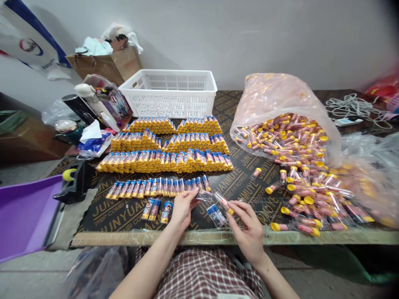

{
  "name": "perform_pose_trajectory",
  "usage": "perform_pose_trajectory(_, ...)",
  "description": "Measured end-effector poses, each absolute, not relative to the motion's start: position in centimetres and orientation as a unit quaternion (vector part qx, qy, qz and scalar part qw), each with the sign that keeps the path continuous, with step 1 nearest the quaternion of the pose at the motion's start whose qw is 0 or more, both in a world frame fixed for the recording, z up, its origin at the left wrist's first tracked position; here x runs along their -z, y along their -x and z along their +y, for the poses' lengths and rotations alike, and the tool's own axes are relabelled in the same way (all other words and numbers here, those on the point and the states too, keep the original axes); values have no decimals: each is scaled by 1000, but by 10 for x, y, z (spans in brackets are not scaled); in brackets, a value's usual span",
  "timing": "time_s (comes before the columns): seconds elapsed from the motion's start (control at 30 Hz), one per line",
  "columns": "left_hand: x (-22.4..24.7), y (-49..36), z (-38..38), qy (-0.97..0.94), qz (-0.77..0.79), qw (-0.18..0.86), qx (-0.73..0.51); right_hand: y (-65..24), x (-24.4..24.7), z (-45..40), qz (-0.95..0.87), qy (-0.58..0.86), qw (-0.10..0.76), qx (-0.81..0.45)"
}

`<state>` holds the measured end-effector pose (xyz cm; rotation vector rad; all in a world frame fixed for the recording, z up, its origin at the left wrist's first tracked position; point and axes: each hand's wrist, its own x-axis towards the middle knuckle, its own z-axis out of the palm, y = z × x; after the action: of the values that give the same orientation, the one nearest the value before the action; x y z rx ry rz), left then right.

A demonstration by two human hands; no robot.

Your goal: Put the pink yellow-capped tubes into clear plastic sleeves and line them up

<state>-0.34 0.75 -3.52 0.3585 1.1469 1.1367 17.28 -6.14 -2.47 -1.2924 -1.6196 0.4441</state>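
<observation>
Near the table's front edge, my left hand (183, 207) pinches a small clear plastic wrapper (204, 196). My right hand (247, 228) holds a clear tube with a yellow cap (222, 200), pink inside, its far end close beside the wrapper. Below them a blue-printed packet (216, 216) lies on the table. Left of my left hand lie a few blue-labelled tubes (166, 211), with a row of similar tubes (151, 187) behind them. Stacked rows of blue-and-yellow tubes (165, 162) stand farther back. Loose yellow-capped tubes (305, 195) spill from a large plastic bag (274, 95) at the right.
A white basket (170, 97) stands behind the stacks. At the left are a black tape dispenser (76, 185), a tissue pack (95, 143), bottles and a purple dustpan (26, 216). A white cord (358, 108) lies coiled at the back right.
</observation>
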Motion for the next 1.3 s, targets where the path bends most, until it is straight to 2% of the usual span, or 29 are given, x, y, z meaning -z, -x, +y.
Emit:
perform_pose_trajectory(0.17, 35, 3, 7, -160, 526, 656, -517, -171, 27, -63, -679, 523, 483, -181)
perform_pose_trajectory(0.3, 34, -1, 3, -202, 528, 637, -524, -168, 28, -64, -714, 481, 446, -245)
perform_pose_trajectory(0.4, 29, -5, -3, -242, 487, 674, -500, -167, 32, -63, -730, 455, 431, -273)
perform_pose_trajectory(0.6, 20, -9, -16, -263, 448, 755, -399, -170, 33, -55, -738, 467, 419, -247)
perform_pose_trajectory(0.8, 24, -11, -24, -278, 450, 774, -347, -173, 26, -49, -777, 382, 363, -344)
perform_pose_trajectory(1.17, 23, -13, -28, -282, 461, 769, -340, -171, 32, -52, -755, 379, 389, -368)
perform_pose_trajectory(1.3, 21, -8, -28, -286, 462, 763, -349, -170, 24, -47, -765, 371, 370, -375)
